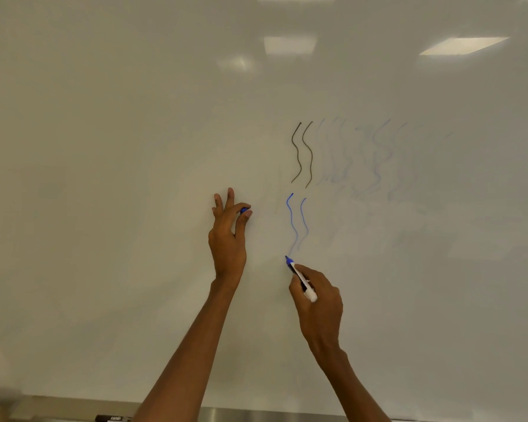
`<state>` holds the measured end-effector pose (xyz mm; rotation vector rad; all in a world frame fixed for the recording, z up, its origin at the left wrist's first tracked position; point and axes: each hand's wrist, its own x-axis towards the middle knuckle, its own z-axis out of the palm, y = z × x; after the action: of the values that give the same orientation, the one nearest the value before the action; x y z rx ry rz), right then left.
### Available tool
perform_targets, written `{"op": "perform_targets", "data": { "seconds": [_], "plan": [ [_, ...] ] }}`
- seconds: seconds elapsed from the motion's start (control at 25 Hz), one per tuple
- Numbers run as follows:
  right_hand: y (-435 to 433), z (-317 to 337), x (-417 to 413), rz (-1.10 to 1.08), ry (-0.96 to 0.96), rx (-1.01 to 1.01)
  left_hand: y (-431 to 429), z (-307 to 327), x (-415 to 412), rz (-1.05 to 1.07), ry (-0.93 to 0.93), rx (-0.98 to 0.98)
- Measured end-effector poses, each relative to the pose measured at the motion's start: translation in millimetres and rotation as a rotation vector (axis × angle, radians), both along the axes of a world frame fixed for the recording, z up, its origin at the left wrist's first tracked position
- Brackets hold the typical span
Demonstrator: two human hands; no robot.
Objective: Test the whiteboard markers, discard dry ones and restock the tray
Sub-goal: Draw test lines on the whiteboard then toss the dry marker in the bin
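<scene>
- Head view: the right hand (317, 296) grips one blue marker (301, 278), fingers curled round it, tip touching the whiteboard (104, 147) at the foot of the left blue line.
- The left hand (227, 239) pinches one blue cap (243, 210) between thumb and forefinger, other fingers spread.
- To test well, I'd keep even pressure and watch the fading lower strokes; the ink may be thinning.
- Count: two blue lines (291, 217), two dark lines (297, 153), and one black marker (112, 418) in the near tray (241, 414).
</scene>
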<state>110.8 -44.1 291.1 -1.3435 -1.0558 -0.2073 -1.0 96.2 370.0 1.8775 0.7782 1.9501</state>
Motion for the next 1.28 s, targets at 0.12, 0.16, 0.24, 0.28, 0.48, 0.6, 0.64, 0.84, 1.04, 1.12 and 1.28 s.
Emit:
{"op": "perform_targets", "data": {
  "seconds": [0.12,0.16,0.24,0.28,0.48,0.6,0.64,0.84,1.04,1.12,1.28],
  "plan": [
    [-6,21,-9,0.49,0.45,-0.051,-20,-10,-8,-0.019,-0.157,-0.08],
    [-6,27,-12,0.583,0.555,-0.06,-27,-16,-12,-0.036,-0.239,-0.16],
    [-3,34,-19,0.699,0.714,-0.043,-38,-26,-20,-0.163,-0.449,-0.413],
    [-1,35,-24,0.738,0.772,-0.035,-41,-31,-25,-0.252,-0.554,-0.533],
    [12,25,-52,0.791,0.847,-0.087,-49,-52,-50,-0.401,-0.723,-0.773],
    [19,17,-64,0.763,0.887,-0.099,-49,-59,-62,-0.41,-0.72,-0.766],
    [20,15,-68,0.759,0.888,-0.105,-49,-60,-65,-0.408,-0.712,-0.76],
    [27,7,-79,0.754,0.863,-0.134,-48,-73,-78,-0.395,-0.629,-0.751],
    [28,-1,-82,0.75,0.77,-0.163,-46,-83,-84,-0.382,-0.587,-0.756],
    [30,-5,-85,0.752,0.731,-0.18,-46,-85,-87,-0.372,-0.565,-0.754],
    [32,-13,-92,0.746,0.697,-0.192,-45,-92,-96,-0.35,-0.549,-0.734]
  ]
}}
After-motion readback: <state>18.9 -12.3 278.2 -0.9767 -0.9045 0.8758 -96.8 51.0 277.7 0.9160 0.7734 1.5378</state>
